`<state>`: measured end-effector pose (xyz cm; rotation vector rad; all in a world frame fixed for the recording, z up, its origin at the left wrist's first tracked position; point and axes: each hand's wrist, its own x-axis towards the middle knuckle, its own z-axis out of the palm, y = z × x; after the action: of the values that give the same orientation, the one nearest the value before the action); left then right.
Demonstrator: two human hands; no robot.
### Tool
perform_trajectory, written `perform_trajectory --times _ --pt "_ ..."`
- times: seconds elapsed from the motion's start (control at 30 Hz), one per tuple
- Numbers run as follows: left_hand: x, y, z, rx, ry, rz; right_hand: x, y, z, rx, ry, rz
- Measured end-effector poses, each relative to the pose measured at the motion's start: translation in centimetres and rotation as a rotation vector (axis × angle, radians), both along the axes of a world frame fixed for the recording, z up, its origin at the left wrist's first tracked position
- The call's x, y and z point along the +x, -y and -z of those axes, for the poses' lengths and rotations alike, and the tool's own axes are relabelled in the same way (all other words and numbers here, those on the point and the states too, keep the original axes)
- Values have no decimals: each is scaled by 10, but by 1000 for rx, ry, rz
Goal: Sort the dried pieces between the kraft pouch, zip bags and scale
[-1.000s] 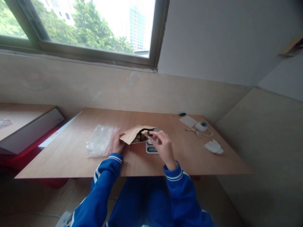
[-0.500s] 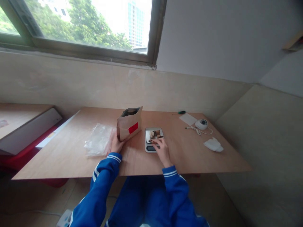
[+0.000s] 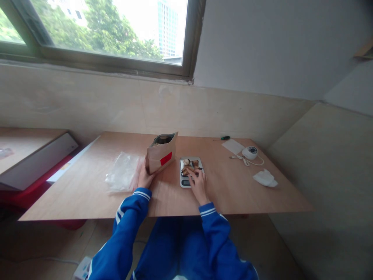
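My left hand [image 3: 145, 178] grips the lower left corner of a brown kraft paper pouch [image 3: 155, 160] with a red label. The pouch stands upright on the table, tilted a little, its top open and its inside dark with some pale contents. Right of it lies a small kitchen scale [image 3: 185, 185] with a display at its near end. Several brown and cream pieces that look like dried mushrooms [image 3: 187, 162] rest on its plate. My right hand [image 3: 199, 186] reaches over the scale's near right corner, thumb and fingertips closed around one brown piece among the others.
A clear plastic bag [image 3: 121, 175] lies flat left of the pouch on the wooden table [image 3: 227, 194]. To the right are a white round device [image 3: 250, 152] with its cable, a white sheet [image 3: 233, 146], a green-handled screwdriver [image 3: 225, 138] and crumpled white paper [image 3: 265, 178].
My right hand has lowered slightly onto the scale plate, and the mushroom pieces there now lie more spread out. My left hand keeps its hold on the pouch. The view has shifted slightly.
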<state>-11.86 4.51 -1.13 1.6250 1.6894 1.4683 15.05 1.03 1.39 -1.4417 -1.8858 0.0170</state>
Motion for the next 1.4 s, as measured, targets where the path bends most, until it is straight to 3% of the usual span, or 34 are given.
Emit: perform_trajectory --times 0.13,0.3,0.47,0.9,1.1,1.23,1.3,1.4 --pt "0 1 -1 4 -11 6 20 15 13 45 -183 130" --pt "2 3 -8 18 -42 20 51 17 39 -7 -413 259" --pt "3 2 -9 2 -58 26 59 14 50 -36 -531 321" --pt "-1 -1 -1 20 -82 -12 53 17 43 -65 -521 317" --pt "0 -3 0 -16 -52 -4 37 0 13 10 -298 238" --pt "1 -2 -1 -4 -59 -17 27 -24 -10 -39 -149 254" --pt "0 -2 -1 -5 -63 -15 29 -30 -13 -52 -143 246" --pt "0 -2 -1 -6 -47 1 45 -26 -4 9 -263 259"
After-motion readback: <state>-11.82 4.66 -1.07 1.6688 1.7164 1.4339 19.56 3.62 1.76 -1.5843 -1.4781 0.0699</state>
